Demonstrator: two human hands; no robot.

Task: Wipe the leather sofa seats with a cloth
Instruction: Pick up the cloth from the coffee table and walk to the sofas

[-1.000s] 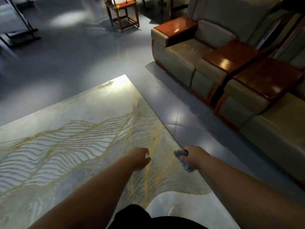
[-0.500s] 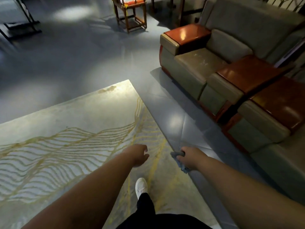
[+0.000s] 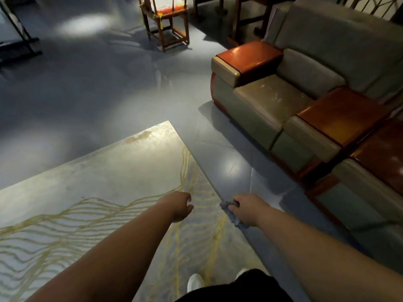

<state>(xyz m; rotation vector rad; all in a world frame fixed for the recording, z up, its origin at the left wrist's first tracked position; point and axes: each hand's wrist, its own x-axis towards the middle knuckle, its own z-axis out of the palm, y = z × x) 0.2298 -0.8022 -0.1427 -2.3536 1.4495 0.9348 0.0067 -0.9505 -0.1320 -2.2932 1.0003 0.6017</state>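
Observation:
A grey-beige leather sofa seat [image 3: 272, 99] with pale dusty marks lies at the right, between glossy red-brown wooden armrest tops [image 3: 248, 54]. A second sofa unit [image 3: 353, 192] continues toward the lower right. My right hand [image 3: 248, 209] grips a small crumpled grey cloth [image 3: 227, 205], held out in front of me above the floor, well short of the sofa. My left hand [image 3: 180, 204] is held out beside it with loosely curled fingers and holds nothing.
A pale rug [image 3: 98, 192] with gold wavy lines covers the floor on the left; its edge runs under my hands. Shiny grey tiles [image 3: 229, 162] separate rug and sofa. A wooden chair [image 3: 165, 22] stands at the back. My white shoe [image 3: 195, 282] shows below.
The view has shifted as I walk forward; the sofa sits closer and more central in view. Both hands keep their pose, the cloth still in my right hand.

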